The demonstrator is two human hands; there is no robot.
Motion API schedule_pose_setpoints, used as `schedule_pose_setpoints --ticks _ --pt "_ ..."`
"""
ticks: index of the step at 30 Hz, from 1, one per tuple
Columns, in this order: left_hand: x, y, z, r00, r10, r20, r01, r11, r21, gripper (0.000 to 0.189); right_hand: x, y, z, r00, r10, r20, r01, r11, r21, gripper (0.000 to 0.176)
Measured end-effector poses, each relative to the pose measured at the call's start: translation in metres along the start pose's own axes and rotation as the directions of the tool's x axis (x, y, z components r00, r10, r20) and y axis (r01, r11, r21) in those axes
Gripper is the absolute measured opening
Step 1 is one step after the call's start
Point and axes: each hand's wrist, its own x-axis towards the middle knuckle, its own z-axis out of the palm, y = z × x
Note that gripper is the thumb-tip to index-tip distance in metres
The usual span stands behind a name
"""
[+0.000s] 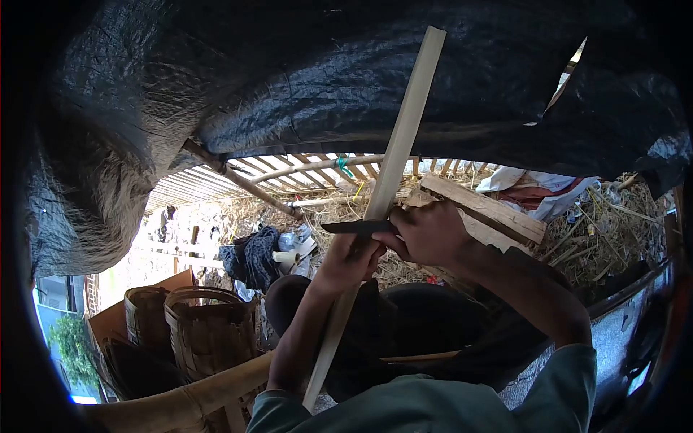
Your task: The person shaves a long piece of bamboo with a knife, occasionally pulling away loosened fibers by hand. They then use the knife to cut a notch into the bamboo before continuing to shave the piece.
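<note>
A long pale strip of wood or bamboo (411, 115) runs from the upper middle down past my lap. My left hand (351, 260) is wrapped round it at mid-length. Just above, a dark knife (354, 227) lies across the strip, its tip pointing left. My right hand (429, 231) is closed on the knife at its right end, close against the strip. The knife's handle is mostly hidden in the fingers.
Woven baskets (209, 328) stand at lower left behind a thick bamboo pole (195, 400). Wooden planks (484, 206) and a white sack (538, 191) lie ahead on the straw-strewn ground. Dark cloth (253, 260) is left of my knees. Black plastic sheeting (289, 94) hangs overhead.
</note>
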Motion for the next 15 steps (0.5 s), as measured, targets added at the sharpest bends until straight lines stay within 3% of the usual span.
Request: schedule_pose_setpoints --ticks 3,9,12,13,15 --pt "-0.004 -0.001 0.003 0.997 0.079 -0.019 -0.08 0.997 -0.013 0.006 -0.002 -0.004 0.006 1.0 0.014 0.007 -0.014 1.0 0.008 0.053" --pt "0.001 -0.014 0.001 0.977 0.213 -0.023 -0.203 0.955 0.218 0.011 -0.001 0.009 0.012 1.0 -0.026 -0.003 0.026 0.999 -0.026 0.058" --pt "0.001 -0.003 0.006 0.978 0.199 -0.058 -0.189 0.972 0.141 0.012 0.002 0.011 0.012 0.999 0.004 0.035 -0.002 0.999 -0.053 0.06" --pt "0.001 -0.001 0.004 0.993 0.09 -0.081 -0.08 0.989 0.125 0.013 0.004 0.01 0.011 0.998 0.019 0.056 -0.015 0.998 -0.062 0.061" --pt "0.002 0.004 0.003 0.993 0.098 -0.066 -0.088 0.987 0.136 0.014 0.005 0.01 0.012 1.0 0.012 0.013 -0.01 0.996 -0.093 0.06"
